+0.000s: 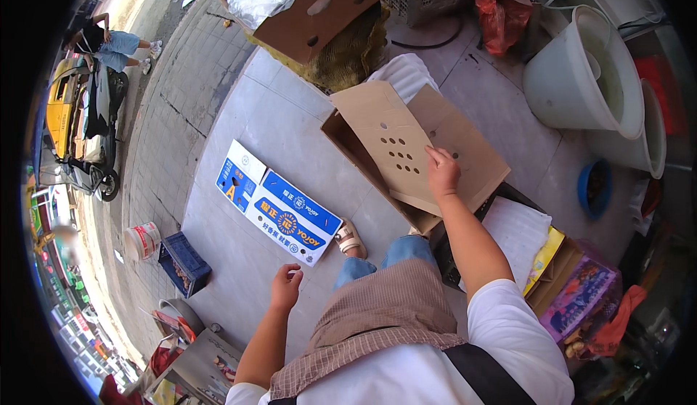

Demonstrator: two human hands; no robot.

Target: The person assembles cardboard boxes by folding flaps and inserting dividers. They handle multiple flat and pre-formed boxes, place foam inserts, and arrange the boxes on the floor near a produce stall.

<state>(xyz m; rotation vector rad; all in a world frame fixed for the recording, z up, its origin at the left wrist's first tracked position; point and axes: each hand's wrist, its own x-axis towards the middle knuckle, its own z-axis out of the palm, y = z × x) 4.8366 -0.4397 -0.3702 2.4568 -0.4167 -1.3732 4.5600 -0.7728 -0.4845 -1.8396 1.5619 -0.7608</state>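
A brown cardboard box (465,133) stands in front of me on the right, its flaps partly unfolded. One flap with rows of punched holes (388,133) slants over its opening. My right hand (443,171) is closed on the edge of that flap, fingertips pinched together. Lower on the left, my left hand (287,286) hangs in the air with nothing in it, fingers loosely bent and thumb apart. Beyond it, a flattened blue and white printed carton (287,215) lies on the floor by my foot. What the brown box holds inside cannot be seen.
A carton with clear plastic (319,9) rests on a yellow mesh sack (348,56) at the far side. Large white buckets (559,78) and a blue basin (595,189) stand right. A blue crate (184,260) sits left. A person stands near a yellow tricycle (69,107) on the street.
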